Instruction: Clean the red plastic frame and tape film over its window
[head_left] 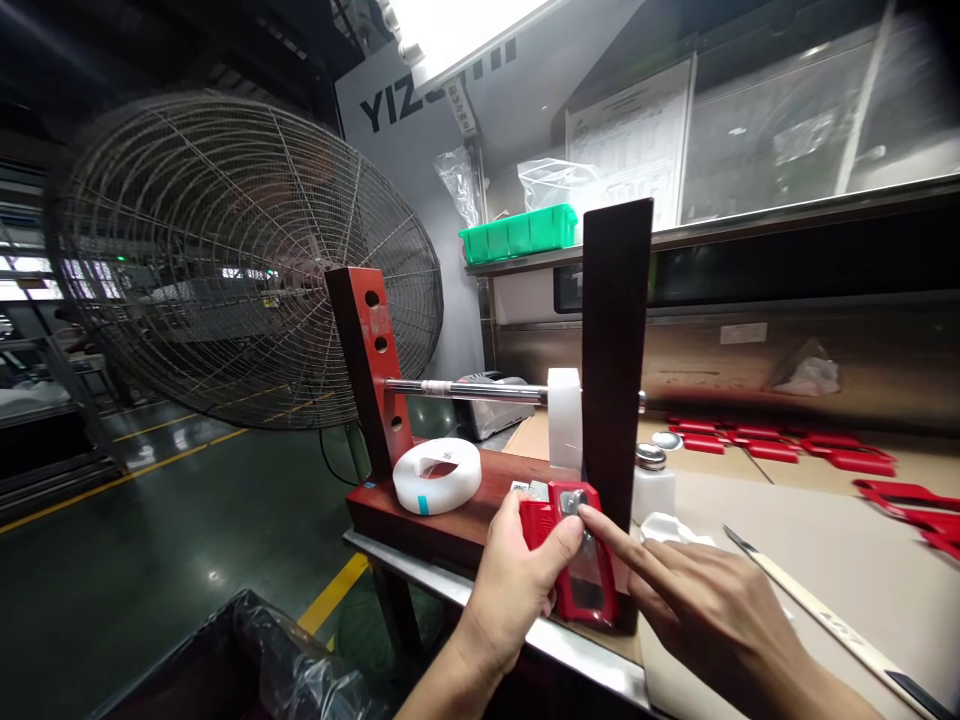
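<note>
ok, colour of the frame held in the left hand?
Red; the frame in the left hand shows in the head view.

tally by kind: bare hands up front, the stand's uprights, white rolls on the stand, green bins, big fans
Hands: 2 (left hand, holding red piece; right hand)
Uprights: 2
White rolls: 2 (one lying, one on rod)
Green bins: 1
Fans: 1
Total: 8

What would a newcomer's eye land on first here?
Probably the big wire-guarded fan, filling much of the upper left. Next, the bright red part at lower centre, gripped by the left hand, with the right hand pointing a finger at it. Then the white roll lying on the wooden stand.
</note>
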